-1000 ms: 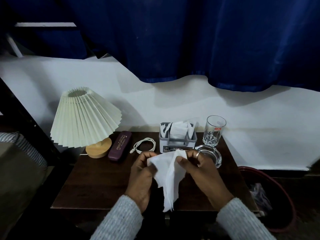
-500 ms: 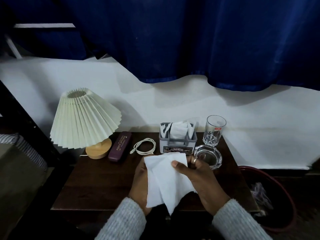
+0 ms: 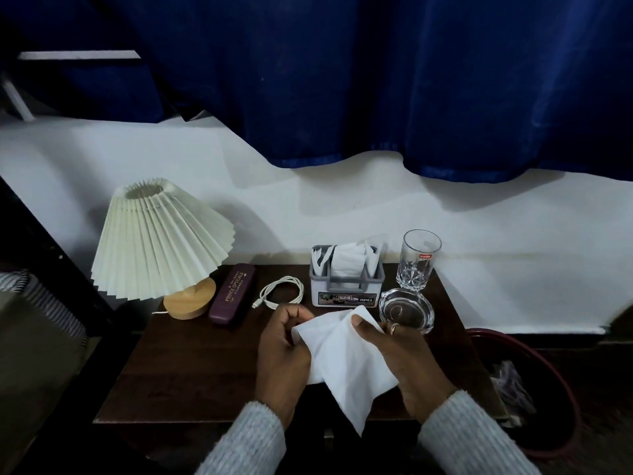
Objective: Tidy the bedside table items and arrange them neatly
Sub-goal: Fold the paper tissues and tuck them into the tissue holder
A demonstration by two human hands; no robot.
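Note:
A white tissue (image 3: 346, 361) is held between both hands above the front of the dark wooden bedside table (image 3: 178, 371). My left hand (image 3: 281, 358) grips its left edge; my right hand (image 3: 407, 365) pinches the top with the thumb, and one corner hangs over the table's front edge. Behind them stand a grey tissue holder (image 3: 346, 281) with white tissues, a clear drinking glass (image 3: 418, 260), a glass ashtray (image 3: 406, 308), a coiled white cable (image 3: 282, 291), a maroon spectacle case (image 3: 233, 293) and a pleated cream lamp (image 3: 161, 241) on a wooden base.
A white wall and a dark blue curtain (image 3: 342, 80) rise behind the table. A dark red waste bin (image 3: 534, 395) with scraps sits on the floor to the right. Striped bedding (image 3: 37, 303) lies at the left edge.
The tissue hung long and narrow between my hands a second ago; it is now folded over into a wider, flatter shape, with my hands a little lower and closer.

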